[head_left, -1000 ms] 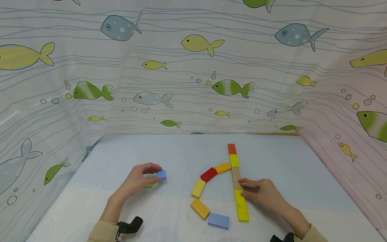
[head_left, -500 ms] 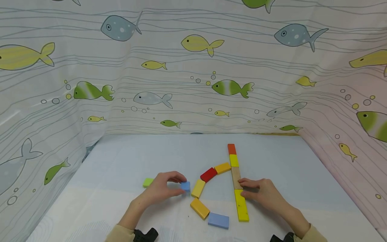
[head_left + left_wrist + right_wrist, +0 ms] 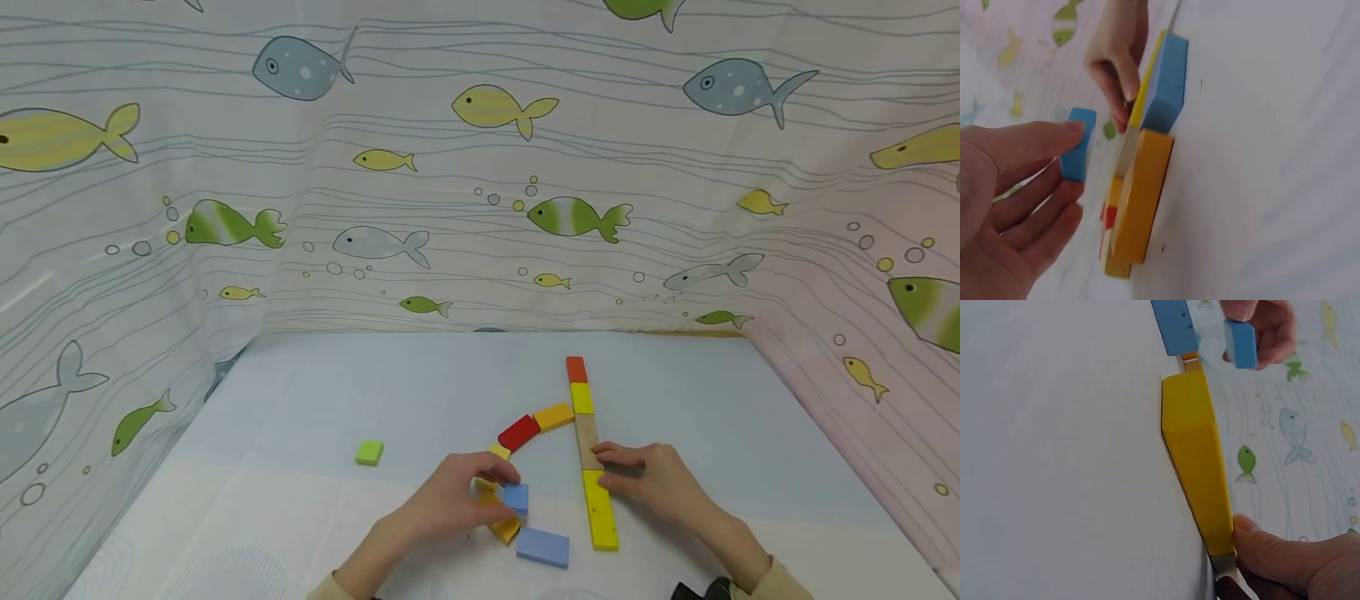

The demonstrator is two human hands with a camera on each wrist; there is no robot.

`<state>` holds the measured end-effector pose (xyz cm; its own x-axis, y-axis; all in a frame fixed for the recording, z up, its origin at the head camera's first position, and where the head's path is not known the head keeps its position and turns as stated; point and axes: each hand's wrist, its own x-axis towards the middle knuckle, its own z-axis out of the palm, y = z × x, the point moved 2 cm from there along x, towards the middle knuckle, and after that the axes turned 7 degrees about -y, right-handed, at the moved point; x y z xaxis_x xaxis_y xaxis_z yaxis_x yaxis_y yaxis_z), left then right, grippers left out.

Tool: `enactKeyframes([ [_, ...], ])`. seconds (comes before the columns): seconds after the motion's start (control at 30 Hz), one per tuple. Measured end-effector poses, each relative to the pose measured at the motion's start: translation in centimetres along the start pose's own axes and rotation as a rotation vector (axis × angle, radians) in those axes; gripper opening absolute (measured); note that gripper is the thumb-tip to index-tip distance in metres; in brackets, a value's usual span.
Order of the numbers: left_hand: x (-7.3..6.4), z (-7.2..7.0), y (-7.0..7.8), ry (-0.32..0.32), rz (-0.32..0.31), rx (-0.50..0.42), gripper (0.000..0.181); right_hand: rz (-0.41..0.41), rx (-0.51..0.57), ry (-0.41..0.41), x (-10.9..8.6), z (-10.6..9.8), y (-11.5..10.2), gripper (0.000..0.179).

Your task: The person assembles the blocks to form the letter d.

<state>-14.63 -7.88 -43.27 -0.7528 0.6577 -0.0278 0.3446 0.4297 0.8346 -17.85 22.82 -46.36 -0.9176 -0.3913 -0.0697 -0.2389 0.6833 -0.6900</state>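
In the head view my left hand pinches a small blue block between thumb and fingers. The left wrist view shows this block raised off the table. It hangs above an orange block, which the hand partly covers. A longer blue block lies just to the right. My right hand rests its fingertips along the right side of a straight row, where a plain wooden block meets a long yellow block. In the right wrist view its thumb touches the yellow block.
The row continues away with a short yellow block and an orange-red block. An orange block, a red block and a half-hidden pale yellow block curve leftward. A green block lies on the white table.
My left hand has carried the small blue block rightward and toward me, from beside the green block to above the curve's near part. The right hand has stayed at the row.
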Motion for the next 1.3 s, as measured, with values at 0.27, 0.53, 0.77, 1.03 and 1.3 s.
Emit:
enactKeyframes([
  [0.27, 1.0, 3.3, 1.9, -0.043, 0.012, 0.014, 0.025, 0.005, -0.001, 0.003, 0.0, 0.1, -0.1, 0.037],
  [0.53, 1.8, 5.6, 2.8, -0.07, 0.006, -0.001, 0.026, -0.016, -0.012, 0.007, 0.0, 0.0, -0.1, 0.037],
  [0.77, 2.3, 6.9, 3.1, -0.095, -0.004, 0.016, 0.028, -0.03, -0.02, 0.014, -0.1, -0.1, -0.1, 0.037],
  [1.03, 2.8, 7.4, 3.2, -0.147, -0.055, 0.05, 0.028, -0.024, -0.012, 0.013, -0.2, -0.2, -0.1, 0.037],
  [1.3, 2.9, 7.5, 3.2, -0.185, -0.091, 0.083, 0.029, -0.007, 0.006, 0.003, 0.0, -0.1, -0.2, 0.037],
])
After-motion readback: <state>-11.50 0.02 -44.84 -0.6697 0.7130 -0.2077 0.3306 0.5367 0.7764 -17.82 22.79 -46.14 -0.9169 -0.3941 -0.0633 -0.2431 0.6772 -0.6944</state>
